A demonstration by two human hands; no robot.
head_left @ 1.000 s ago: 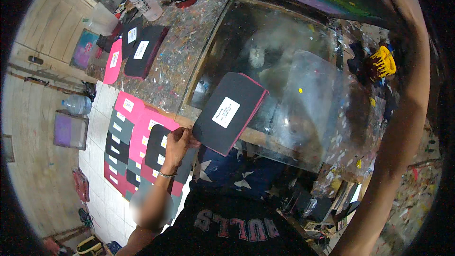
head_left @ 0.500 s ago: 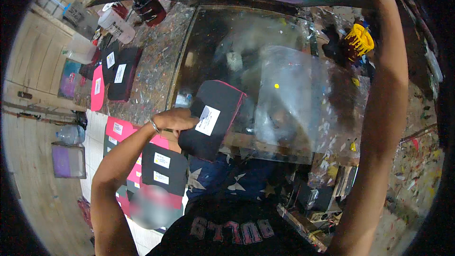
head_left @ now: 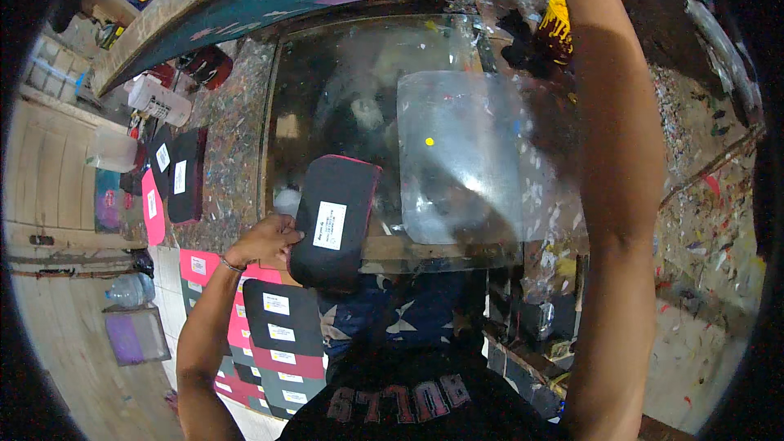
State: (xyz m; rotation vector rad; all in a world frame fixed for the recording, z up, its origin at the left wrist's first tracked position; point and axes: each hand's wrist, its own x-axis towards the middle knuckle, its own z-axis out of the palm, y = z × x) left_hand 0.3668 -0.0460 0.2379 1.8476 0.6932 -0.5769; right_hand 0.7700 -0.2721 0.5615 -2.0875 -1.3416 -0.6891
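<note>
My left hand [head_left: 265,242] is closed on the left edge of a black rounded panel [head_left: 336,216] with a pink edge and a white label, tilted over the near left of the dark glass-like board [head_left: 327,73]. Reaching up to the far edge, my right forearm [head_left: 612,90] leaves the picture near the raised wooden frame with a teal screen [head_left: 286,2]; the right hand itself is out of sight. On the board's right half lies a clear plastic sheet [head_left: 457,188] with a yellow dot [head_left: 429,141] on it.
Black panels [head_left: 188,175] and a pink one [head_left: 152,208] lie on the left of the stained table. Behind them stand a white tub [head_left: 161,100] and a dark jar [head_left: 208,68]. A yellow-dripped pot [head_left: 555,31] sits far right. Labelled pieces [head_left: 282,310] spread lower left.
The view has shifted, so the table things appear farther left. The black panel has turned more upright in my left hand. My right hand has passed out of the top edge.
</note>
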